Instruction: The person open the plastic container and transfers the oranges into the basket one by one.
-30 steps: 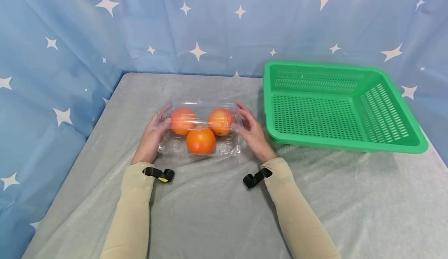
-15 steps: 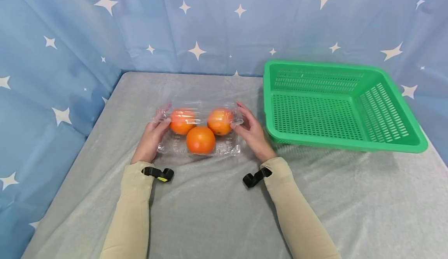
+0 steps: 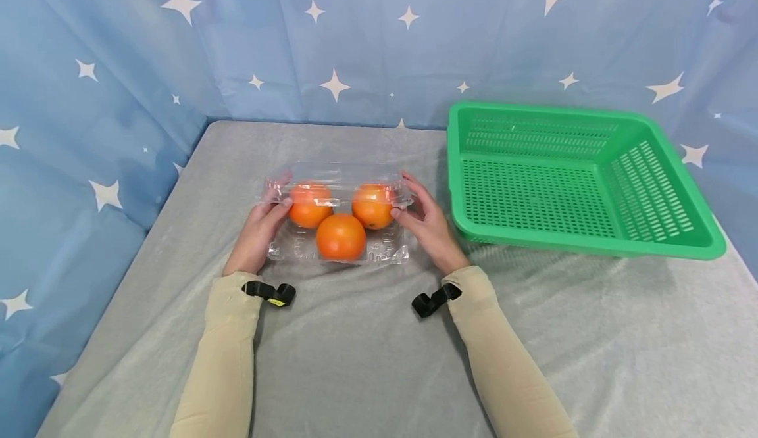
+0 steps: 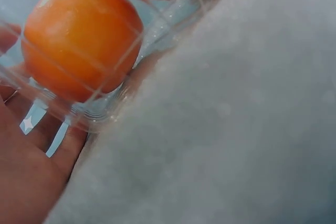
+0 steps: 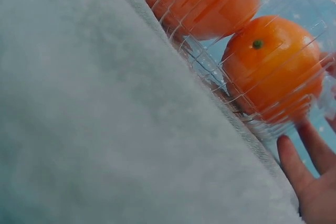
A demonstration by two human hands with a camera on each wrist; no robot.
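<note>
A clear plastic clamshell box [image 3: 291, 248] lies on the grey cloth, its lid [image 3: 343, 173] tilted up over the back part. Three oranges sit inside: a back left orange [image 3: 309, 213], a back right orange [image 3: 372, 216] and a front orange [image 3: 341, 238]. My left hand [image 3: 256, 231] pinches the lid's left end, thumb in front and fingers behind. At the opposite end, my right hand [image 3: 431, 231] grips the lid likewise. In the right wrist view, the fingers [image 5: 294, 163] spread beside the box, near an orange with a green stem spot [image 5: 273, 69].
To the right stands a green plastic basket [image 3: 583, 244] with slotted walls, close beside my right hand. Grey cloth [image 3: 343, 352] covers the table. A blue curtain with white stars [image 3: 367, 43] hangs behind and on the left.
The lid's front edge has swung up and back a little, uncovering more of the oranges. Both hands keep their hold at its ends; the oranges and basket stay put.
</note>
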